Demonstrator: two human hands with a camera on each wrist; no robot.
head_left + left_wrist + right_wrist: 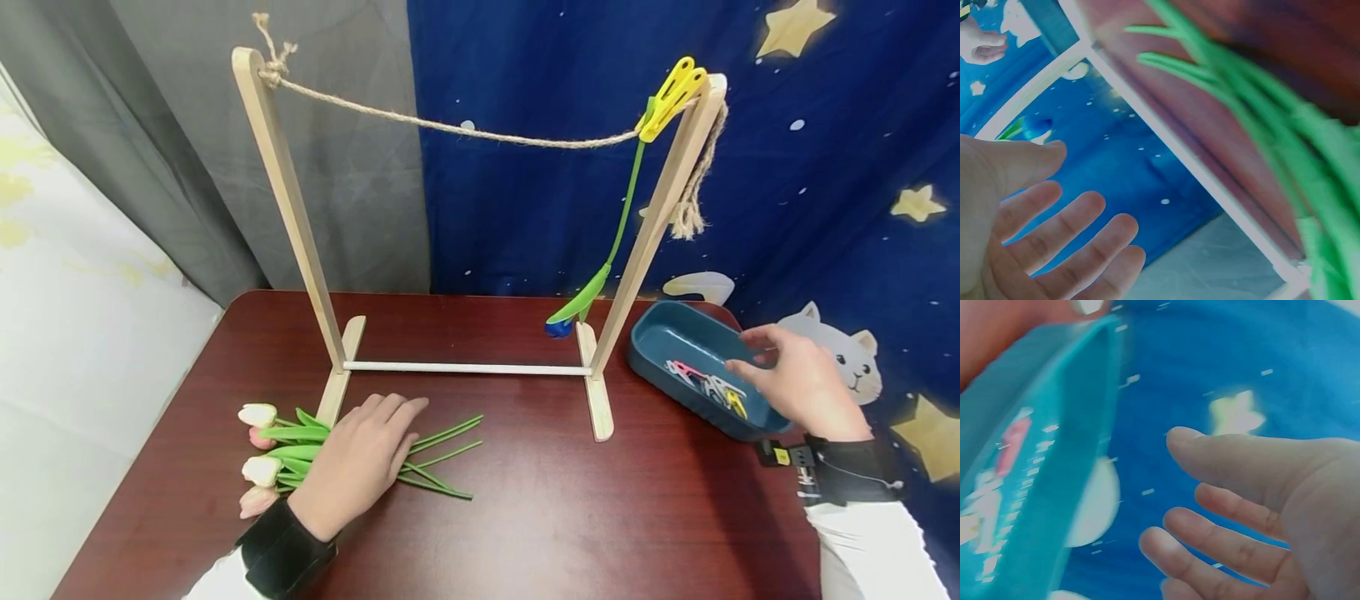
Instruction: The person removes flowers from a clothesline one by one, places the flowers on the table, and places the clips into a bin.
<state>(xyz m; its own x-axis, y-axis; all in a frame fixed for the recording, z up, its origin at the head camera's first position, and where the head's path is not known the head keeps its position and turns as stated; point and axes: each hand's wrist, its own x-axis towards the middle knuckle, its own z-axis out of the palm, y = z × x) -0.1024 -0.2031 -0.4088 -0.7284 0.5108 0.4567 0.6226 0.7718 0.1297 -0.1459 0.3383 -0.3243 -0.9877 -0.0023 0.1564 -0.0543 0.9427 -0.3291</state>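
Note:
My left hand [362,462], fingers loosely extended, is over the green stems of several artificial tulips [262,471] on the table. Their white and pink heads point left. In the left wrist view its fingers are spread beside the stems [1260,119], holding nothing. My right hand [806,379] hovers at the right rim of a teal tray [652,346], thumb and fingers apart. Inside the tray lie several clothespins [708,385] in red, white and yellow. A yellow clothespin [670,100] clips a blue tulip [558,327] upside down to the rope [480,133], near its right end.
A wooden frame [288,217] with two posts stands at the back of the dark red table [562,525], its rope tied between the post tops. A white crossbar [465,367] joins the feet. Behind hang grey and starry blue curtains [510,225].

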